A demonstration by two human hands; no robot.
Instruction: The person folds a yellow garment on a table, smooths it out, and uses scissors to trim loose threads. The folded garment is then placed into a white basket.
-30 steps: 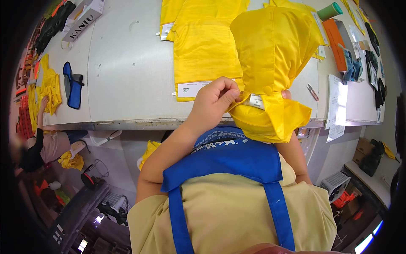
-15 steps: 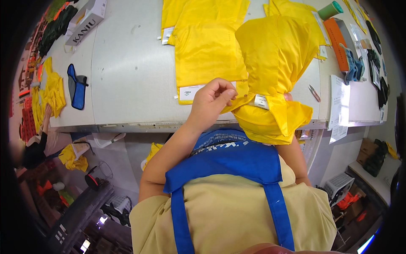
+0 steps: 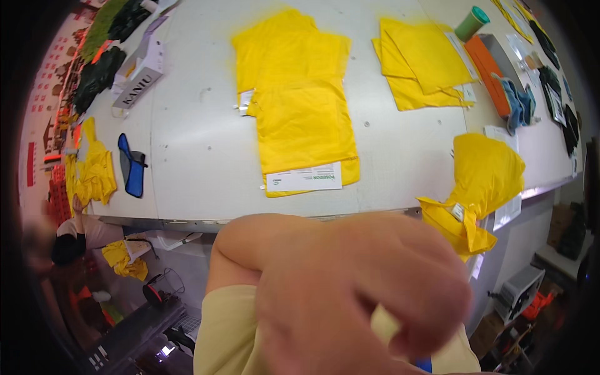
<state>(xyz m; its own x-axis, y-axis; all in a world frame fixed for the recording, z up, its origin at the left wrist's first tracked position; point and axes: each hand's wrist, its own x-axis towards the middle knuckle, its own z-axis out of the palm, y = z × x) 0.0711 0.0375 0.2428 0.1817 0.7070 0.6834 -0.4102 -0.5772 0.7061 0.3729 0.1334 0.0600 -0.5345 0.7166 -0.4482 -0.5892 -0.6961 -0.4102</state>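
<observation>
My left hand [image 3: 356,287] is raised very close and fills the lower middle, blurred. Its fingers look bent, but the smear hides how far they are closed, and nothing shows in them. A yellow garment [image 3: 487,169] with a hood-like puffed part and a small white sewn-in label [image 3: 457,212] is at the table's front edge on the right, its lower part hanging past the edge. My right hand is out of sight. Flat-folded yellow garments [image 3: 303,125] lie mid-table, with a white printed card [image 3: 304,177] at their near end.
Another folded yellow stack [image 3: 425,62] lies at the far right, near a green cylinder [image 3: 472,24] and an orange box [image 3: 487,75]. A blue and black pouch [image 3: 131,165] and a white box [image 3: 139,78] are on the left. Beyond the pouch, another person's hand [image 3: 77,203] touches yellow fabric [image 3: 90,172].
My left hand has left the yellow garment and come up close to the view. The garment has shifted right, and my right fingertips and forearm no longer show. The view has shifted too.
</observation>
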